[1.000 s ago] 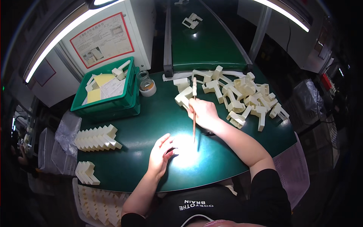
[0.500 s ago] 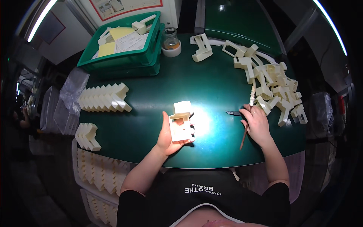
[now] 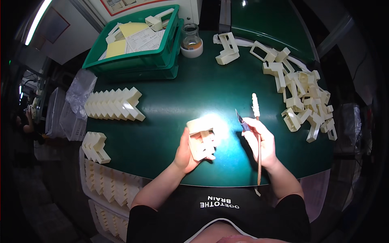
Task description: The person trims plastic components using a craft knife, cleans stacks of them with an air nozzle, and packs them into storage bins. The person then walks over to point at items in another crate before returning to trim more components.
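Note:
My left hand (image 3: 185, 156) is closed around a cream plastic part (image 3: 198, 152) with a rectangular opening, held up under the bright light. In my right hand (image 3: 264, 143) is a craft knife (image 3: 243, 122), its blade pointing up and away to the left. The same hand also holds a thin brown stick (image 3: 259, 162), whose far end is wrapped in something pale and lumpy (image 3: 255, 104). The knife tip is apart from the part. Glare washes out the part's upper right side.
A loose pile of cream parts (image 3: 302, 91) lies at the right. Neat rows (image 3: 113, 104) of nested parts stand at the left, with a shorter row (image 3: 96, 148) nearer me. Green bins (image 3: 133, 67) and a glass jar (image 3: 191, 40) are at the back.
My right hand has lifted the knife and stick off the table and come left, toward the part. My left hand has tilted the part and shifted slightly right.

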{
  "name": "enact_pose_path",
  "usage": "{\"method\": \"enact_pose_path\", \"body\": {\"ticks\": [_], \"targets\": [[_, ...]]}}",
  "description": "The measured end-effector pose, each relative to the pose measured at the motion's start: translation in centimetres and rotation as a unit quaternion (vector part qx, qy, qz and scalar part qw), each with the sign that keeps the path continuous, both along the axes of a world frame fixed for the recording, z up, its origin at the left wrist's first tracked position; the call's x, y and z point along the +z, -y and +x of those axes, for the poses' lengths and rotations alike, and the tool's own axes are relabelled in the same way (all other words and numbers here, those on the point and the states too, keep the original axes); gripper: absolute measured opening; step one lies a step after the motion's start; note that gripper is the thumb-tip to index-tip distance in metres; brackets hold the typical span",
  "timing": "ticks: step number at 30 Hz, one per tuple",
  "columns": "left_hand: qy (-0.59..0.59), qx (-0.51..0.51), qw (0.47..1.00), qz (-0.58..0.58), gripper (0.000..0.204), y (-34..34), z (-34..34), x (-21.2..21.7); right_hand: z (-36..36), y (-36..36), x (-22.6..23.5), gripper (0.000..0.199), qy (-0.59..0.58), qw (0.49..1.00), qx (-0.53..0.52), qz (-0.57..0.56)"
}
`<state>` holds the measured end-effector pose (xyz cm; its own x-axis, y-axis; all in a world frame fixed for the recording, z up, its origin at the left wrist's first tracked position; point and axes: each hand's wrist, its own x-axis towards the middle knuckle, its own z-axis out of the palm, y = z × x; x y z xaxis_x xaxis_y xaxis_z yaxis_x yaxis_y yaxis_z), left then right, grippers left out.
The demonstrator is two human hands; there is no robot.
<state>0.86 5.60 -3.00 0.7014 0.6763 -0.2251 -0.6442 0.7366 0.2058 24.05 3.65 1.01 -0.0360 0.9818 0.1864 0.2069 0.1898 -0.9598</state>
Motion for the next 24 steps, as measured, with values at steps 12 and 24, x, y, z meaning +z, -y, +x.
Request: {"method": "enact_pose_path", "body": {"ticks": [12,24], "targets": [[-0.601,0.287,0.462,0.586,0.055,0.5,1.6,0.4,-1.7,1.8,-1.2,0.032,0.063,0.989,0.034,0.132],[-0.584,0.294,0.461,0.601,0.054,0.6,1.6,0.1,-1.3,2.0,-0.9,0.022,0.098,0.993,0.020,0.061]]}}
